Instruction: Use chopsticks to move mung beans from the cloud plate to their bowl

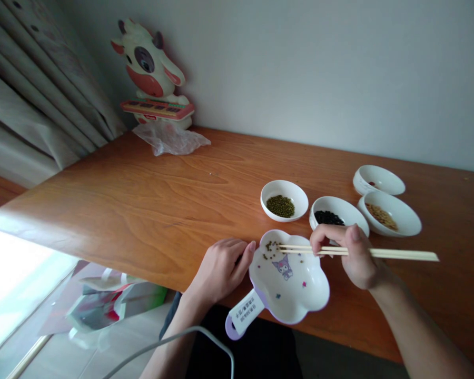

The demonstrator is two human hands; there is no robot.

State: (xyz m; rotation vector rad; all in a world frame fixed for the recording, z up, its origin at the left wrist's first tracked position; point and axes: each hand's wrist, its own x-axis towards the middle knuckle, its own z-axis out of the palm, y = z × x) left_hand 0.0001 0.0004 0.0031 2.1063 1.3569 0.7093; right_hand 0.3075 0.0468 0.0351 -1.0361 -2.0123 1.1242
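My right hand (353, 252) is closed round a pair of light wooden chopsticks (395, 254). Their tips reach small green beans (269, 248) at the upper left inside a white flower-shaped dish (300, 295) with a purple rim. The dish has a printed cartoon figure and a labelled handle (245, 314) pointing toward me. My left hand (223, 267) rests on the table in a loose fist at the dish's left side, thumb by the rim. Behind the dish stand a bowl of green beans (280, 206) and a bowl of black beans (328, 218), partly covered by my right hand.
At the right are a bowl with pale yellowish pieces (383, 217) and a bowl (379, 180) with a reddish bit. A cow toy keyboard (158, 108) and a plastic bag (171, 138) stand at the back left of the wooden table (161, 195). A grey cable (197, 329) crosses my left forearm.
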